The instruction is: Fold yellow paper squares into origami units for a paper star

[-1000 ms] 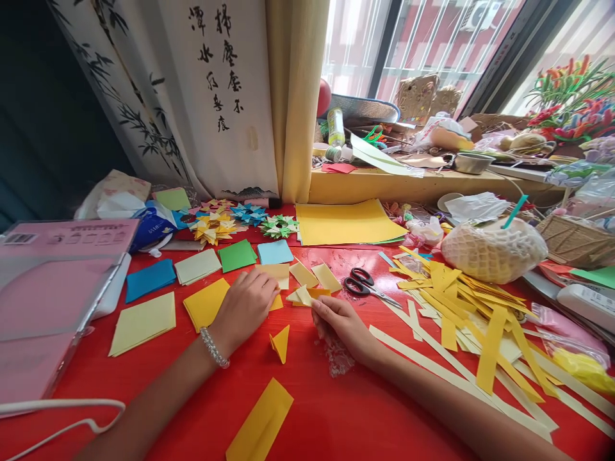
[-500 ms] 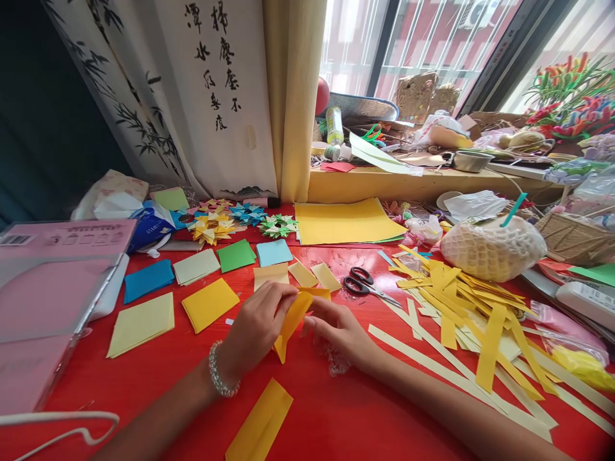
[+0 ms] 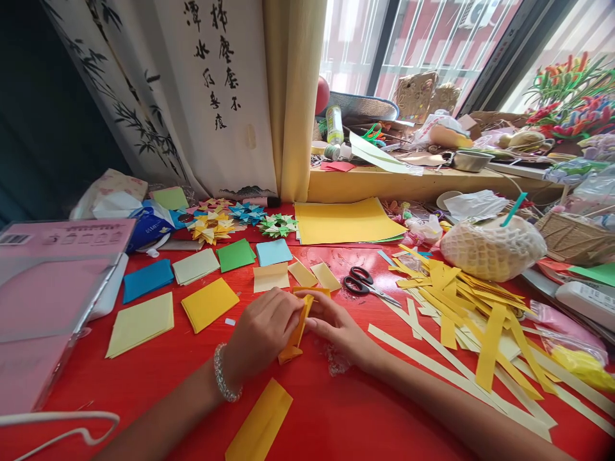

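A folded yellow paper (image 3: 302, 325) is between the two hands, just above the red table (image 3: 346, 416), near the middle. The left hand (image 3: 265, 325) pinches it from one side with its thumb and fingers. The right hand (image 3: 339, 325) pinches its other edge, so both hands are close together on the same paper. A beaded bracelet (image 3: 225, 376) is around the left wrist.

Nearer the person lies a flat yellow paper strip (image 3: 259, 419). To the left of the hands is a yellow paper stack (image 3: 210, 305), with a cream paper stack (image 3: 141, 326) and a blue paper stack (image 3: 148, 280) past it. Black-handled scissors (image 3: 372, 290) lie past the right hand, near a messy heap of yellow and cream strips (image 3: 491, 349). At the back, a yellow paper star (image 3: 202, 232) sits left of some big yellow sheets (image 3: 346, 221).
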A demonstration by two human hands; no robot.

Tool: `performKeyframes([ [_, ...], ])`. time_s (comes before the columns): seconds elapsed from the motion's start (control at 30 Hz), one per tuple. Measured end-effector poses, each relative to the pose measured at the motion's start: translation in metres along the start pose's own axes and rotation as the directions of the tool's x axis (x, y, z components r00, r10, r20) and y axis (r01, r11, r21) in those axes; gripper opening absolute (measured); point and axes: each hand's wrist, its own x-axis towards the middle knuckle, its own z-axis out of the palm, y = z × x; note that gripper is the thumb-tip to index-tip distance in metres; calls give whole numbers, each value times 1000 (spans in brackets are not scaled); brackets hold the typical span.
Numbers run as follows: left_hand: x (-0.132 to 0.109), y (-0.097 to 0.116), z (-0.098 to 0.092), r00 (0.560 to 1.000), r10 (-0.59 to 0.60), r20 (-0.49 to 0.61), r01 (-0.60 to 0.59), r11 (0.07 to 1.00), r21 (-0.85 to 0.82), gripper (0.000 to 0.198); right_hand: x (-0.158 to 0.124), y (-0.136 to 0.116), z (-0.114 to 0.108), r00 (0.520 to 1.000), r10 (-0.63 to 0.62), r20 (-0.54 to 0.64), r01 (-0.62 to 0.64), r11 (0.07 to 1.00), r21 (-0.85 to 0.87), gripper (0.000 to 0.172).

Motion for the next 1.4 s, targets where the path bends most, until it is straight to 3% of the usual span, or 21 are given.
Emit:
performKeyframes([
  [0.17,1,1,0,992,123,-10,-122,990,75,8,-2,3,-2,1000,12,9,-12,999,-48,42],
  [0.37,4,1,-3,997,65,-32,-64,997,48,9,-5,5,-9,977,36,-208,-82,973,-216,31],
  [0.47,2,-3,-2,993,112,-27,-109,989,99,10,-3,3,-9,980,-1,-198,-46,971,-234,28],
  [0.6,-2,-11,1,970,242,23,-242,953,183,16,1,6,-10,974,-36,-224,3,990,-144,25],
  [0.87,-3,-14,0,947,312,69,-320,924,209,15,7,12,-12,957,137,-255,-72,966,250,31],
  [1.2,-4,-15,2,910,407,73,-413,891,186,19,6,15,-13,963,116,-241,-69,978,196,26],
  [1.4,-5,-17,3,896,433,100,-444,871,211,19,7,12,-13,973,124,-196,-55,945,322,20],
])
